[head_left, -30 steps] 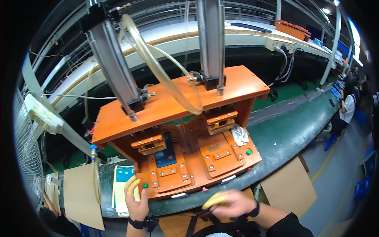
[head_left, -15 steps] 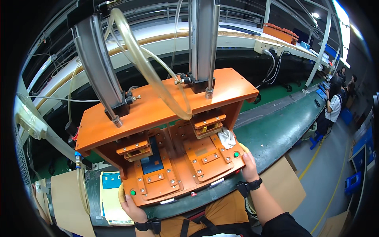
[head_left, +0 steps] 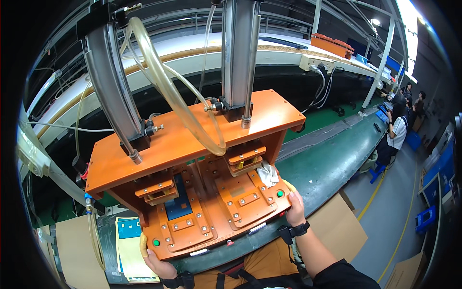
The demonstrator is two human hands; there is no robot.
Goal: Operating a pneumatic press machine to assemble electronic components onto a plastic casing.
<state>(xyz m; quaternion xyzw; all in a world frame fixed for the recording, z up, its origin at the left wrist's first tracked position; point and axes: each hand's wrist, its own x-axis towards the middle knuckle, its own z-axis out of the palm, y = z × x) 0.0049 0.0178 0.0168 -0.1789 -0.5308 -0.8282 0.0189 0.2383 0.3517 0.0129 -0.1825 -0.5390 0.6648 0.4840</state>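
An orange double press stands before me, with a pair of metal air cylinders on top. My left hand is closed around the near left corner of its base, near a green button. The near right corner is gripped by my right hand, close to another green button. Yellow covers show on a finger of each hand; the other fingers are partly hidden by the base. A blue sheet lies in the left station, under the left clamp block. A crumpled white cloth rests beside the right station.
Yellowish sheets with a blue piece lie left of the press, next to cardboard. A green bench runs off to the right. A clear hose loops over the press. Other people are at the far right.
The whole view has shifted, so the press appears slightly further left and lower. Both hands keep their places at its corners.
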